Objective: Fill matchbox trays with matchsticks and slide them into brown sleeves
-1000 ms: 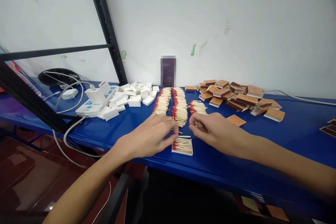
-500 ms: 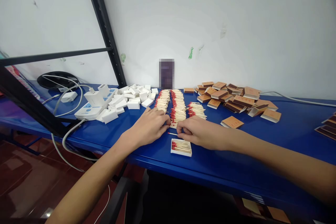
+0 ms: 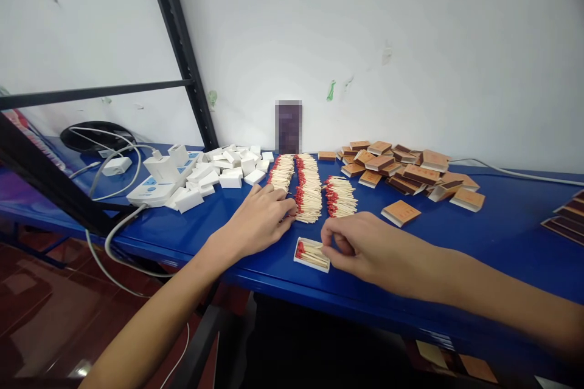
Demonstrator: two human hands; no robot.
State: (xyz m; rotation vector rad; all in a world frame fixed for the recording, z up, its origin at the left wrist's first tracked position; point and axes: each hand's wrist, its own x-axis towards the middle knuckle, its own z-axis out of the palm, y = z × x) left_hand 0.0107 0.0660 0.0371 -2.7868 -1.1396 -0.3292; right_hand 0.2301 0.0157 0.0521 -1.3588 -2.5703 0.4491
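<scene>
The glossy blue tabletop (image 3: 502,219) carries three rows of red-tipped wooden matches (image 3: 309,194). The left hand (image 3: 260,222) lies open, fingertips at the rows. The right hand (image 3: 365,246) (fingers curled shut) touches the small white card tray (image 3: 309,263), part-filled with matches, near the front edge.

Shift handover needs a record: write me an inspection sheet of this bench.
Surface: glossy blue table against a white wall.
Work items: open tray of red-tipped matches near the front edge; three match rows behind.
Clutter: white trays piled left; brown sleeves right.
Hands: left hand flat, fingertips at the rows; right hand curled at the tray's end, grip unclear.
Cables: white cable from power strip drops over the edge; second cable far right.
Surroundings: black rack frame left.
</scene>
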